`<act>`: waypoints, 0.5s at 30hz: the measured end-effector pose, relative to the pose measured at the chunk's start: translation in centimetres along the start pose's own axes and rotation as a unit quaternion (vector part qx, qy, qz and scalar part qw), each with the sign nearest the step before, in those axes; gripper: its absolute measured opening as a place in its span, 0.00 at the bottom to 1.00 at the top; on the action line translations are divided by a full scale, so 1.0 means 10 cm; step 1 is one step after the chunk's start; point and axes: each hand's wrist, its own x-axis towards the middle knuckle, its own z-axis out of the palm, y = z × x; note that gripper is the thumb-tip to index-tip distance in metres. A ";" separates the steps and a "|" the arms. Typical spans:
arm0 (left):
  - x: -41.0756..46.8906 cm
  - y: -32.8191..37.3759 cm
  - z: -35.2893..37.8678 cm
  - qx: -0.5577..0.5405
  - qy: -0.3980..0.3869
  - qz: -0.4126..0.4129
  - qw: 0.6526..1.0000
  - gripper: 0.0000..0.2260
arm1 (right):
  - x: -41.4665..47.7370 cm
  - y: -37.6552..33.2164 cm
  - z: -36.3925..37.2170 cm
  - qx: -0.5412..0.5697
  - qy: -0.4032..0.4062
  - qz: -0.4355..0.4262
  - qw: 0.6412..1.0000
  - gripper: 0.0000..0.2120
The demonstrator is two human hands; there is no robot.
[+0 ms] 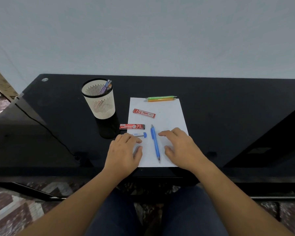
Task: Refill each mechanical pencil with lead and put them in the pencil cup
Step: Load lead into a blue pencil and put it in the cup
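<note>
Blue pencil (155, 142) btwn L hand (124, 149) & R hand (180, 147) fingers, touching neither.

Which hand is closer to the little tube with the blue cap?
Left. The left hand lies right beside the blue-capped tube; the right hand is beyond the blue pencil.

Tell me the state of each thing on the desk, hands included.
pencil cup: upright, holding pencils
blue pencil: lying on paper, untouched
green pencil: lying at paper's far edge
orange pencil: lying beside it
red lead case: lying on paper
black-ended lead case: lying across paper's edge
blue-capped lead tube: lying, cap on
left hand: open, palm down
right hand: open, palm down
</note>
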 end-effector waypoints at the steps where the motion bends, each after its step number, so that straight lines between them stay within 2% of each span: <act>1: 0.00 0.00 0.00 -0.002 -0.001 -0.002 1.000 0.08 | 0.07 0.00 0.00 -0.021 0.000 -0.001 1.000 0.21; 8: 0.00 0.00 -0.01 -0.013 0.003 -0.002 1.000 0.11 | 0.44 -0.05 0.03 -0.126 -0.028 -0.074 0.989 0.25; 15: 0.01 -0.01 -0.01 -0.017 -0.006 -0.004 1.000 0.13 | 0.45 0.11 0.00 -0.156 -0.011 -0.075 0.985 0.14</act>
